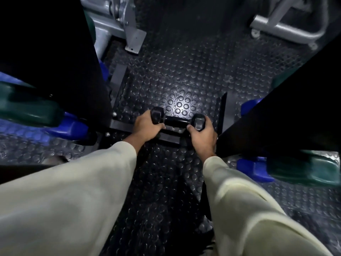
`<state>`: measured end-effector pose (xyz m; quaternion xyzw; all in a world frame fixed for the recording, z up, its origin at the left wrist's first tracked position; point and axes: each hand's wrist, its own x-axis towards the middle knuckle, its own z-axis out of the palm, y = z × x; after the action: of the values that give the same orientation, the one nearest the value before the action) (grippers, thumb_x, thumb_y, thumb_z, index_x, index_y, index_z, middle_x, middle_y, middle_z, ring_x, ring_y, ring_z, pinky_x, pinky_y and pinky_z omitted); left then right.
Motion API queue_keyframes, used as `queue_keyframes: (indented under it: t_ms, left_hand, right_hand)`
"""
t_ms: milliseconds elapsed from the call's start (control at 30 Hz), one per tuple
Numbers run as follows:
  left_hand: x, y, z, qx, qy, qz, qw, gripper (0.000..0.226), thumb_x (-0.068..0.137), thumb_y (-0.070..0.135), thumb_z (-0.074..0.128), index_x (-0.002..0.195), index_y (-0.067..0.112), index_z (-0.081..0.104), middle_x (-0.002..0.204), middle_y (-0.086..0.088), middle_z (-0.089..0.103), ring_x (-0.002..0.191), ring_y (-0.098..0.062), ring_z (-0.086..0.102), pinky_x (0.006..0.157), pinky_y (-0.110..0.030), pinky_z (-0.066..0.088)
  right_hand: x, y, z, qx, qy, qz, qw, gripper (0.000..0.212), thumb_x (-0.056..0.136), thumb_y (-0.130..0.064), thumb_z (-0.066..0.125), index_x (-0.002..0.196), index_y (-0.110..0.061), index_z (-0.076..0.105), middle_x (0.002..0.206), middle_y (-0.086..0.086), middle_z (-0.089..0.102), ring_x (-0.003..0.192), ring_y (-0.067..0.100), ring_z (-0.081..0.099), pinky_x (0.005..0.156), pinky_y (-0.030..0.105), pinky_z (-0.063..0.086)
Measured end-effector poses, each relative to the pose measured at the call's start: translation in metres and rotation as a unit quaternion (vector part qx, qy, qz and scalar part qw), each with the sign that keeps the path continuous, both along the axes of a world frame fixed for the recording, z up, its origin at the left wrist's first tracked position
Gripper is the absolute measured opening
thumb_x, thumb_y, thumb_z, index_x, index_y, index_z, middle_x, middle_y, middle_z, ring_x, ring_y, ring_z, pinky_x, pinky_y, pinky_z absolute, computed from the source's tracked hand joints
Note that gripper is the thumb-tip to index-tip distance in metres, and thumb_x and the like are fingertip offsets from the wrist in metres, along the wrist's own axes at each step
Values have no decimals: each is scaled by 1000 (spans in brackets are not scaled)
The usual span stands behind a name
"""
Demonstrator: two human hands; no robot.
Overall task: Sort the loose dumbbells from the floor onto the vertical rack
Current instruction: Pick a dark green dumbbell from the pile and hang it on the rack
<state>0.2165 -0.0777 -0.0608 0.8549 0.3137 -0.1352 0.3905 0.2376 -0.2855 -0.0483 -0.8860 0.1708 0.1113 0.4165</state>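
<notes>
Low between the rack's dark uprights point(55, 58), black dumbbell point(177, 121), handle half-hidden, fingers of left hand point(147, 128) and right hand point(202, 134) curled round its ends.

Studded rubber floor point(184, 74); grey machine frames point(118, 24) (possibly gym equipment) at far edge.

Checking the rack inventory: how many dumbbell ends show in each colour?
Black ends: 2, both on one black dumbbell
Blue ends: 4 clear
Green ends: 4
Total: 10. A blurred blue patch at the left edge is not counted.
</notes>
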Motion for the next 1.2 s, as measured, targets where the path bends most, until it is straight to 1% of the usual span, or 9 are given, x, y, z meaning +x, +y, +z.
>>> queue_keyframes:
  t_ms: [133, 233, 367, 433, 567, 700, 867, 1033, 1200]
  left_hand:
    - [-28, 6, 33, -38, -50, 71, 995, 41, 73, 31, 88, 111, 28, 72, 97, 12, 71, 90, -12, 66, 75, -22, 47]
    - [-49, 9, 57, -55, -61, 97, 992, 35, 67, 32, 86, 100, 30, 75, 85, 13, 73, 85, -13, 69, 75, -28, 57]
    - [-79, 4, 87, -65, -79, 113, 988, 41, 61, 34, 86, 101, 31, 76, 95, 7, 71, 93, -18, 67, 87, -30, 56]
    - [-94, 0, 93, -78, -85, 126, 985, 56, 50, 41, 83, 105, 33, 77, 103, 2, 68, 96, -20, 67, 91, -35, 58]
    - [-124, -12, 104, -105, -58, 126, 985, 50, 43, 41, 79, 91, 30, 77, 94, -4, 73, 81, -21, 72, 66, -25, 58]
    - [-152, -35, 127, -142, -47, 113, 982, 35, 52, 29, 82, 86, 26, 78, 94, -4, 74, 79, -19, 72, 67, -26, 59]
    - [-168, -68, 145, -163, -42, 66, 984, 28, 68, 14, 86, 88, 28, 73, 80, 5, 71, 69, -7, 63, 51, -16, 43]
    - [-180, -103, 154, -165, -48, 14, 985, 24, 66, 15, 84, 86, 23, 75, 74, 4, 73, 61, -7, 63, 46, -14, 44]
    - [-191, -139, 157, -181, -43, 11, 983, 17, 62, 19, 83, 77, 18, 76, 66, 4, 74, 63, -14, 70, 52, -21, 49]
  right_hand:
    - [-18, 6, 24, 49, -32, -1, 998, 76, 80, -42, 85, 149, -33, 54, 124, -7, 71, 118, 13, 62, 106, 25, 44]
    - [-38, 11, 35, 71, -15, -13, 997, 84, 73, -57, 84, 149, -42, 51, 136, 2, 60, 127, 19, 58, 116, 38, 44]
    - [-72, 8, 43, 114, -8, -28, 993, 89, 62, -62, 80, 144, -38, 57, 107, -12, 76, 101, 10, 72, 101, 37, 57]
    - [-95, 7, 65, 112, -10, -46, 993, 83, 65, -55, 83, 143, -37, 60, 100, -14, 76, 99, 11, 73, 101, 34, 56]
    - [-140, -4, 95, 121, -7, -81, 989, 60, 78, -32, 87, 135, -34, 67, 85, -25, 68, 94, 10, 69, 91, 22, 50]
    - [-177, -26, 109, 115, -7, -105, 988, 51, 77, -35, 86, 126, -33, 72, 96, -11, 76, 91, 11, 71, 90, 25, 54]
    - [-209, -61, 119, 99, -9, -147, 984, 31, 74, -36, 84, 102, -39, 74, 85, -15, 76, 89, 14, 72, 83, 31, 58]
    - [-232, -99, 118, 138, -25, -202, 969, 28, 70, -34, 85, 94, -42, 75, 82, -17, 77, 92, 17, 73, 90, 35, 59]
    - [-236, -130, 113, 209, -19, -278, 938, 73, 54, -40, 86, 125, -41, 71, 102, -14, 78, 100, 17, 74, 97, 43, 60]
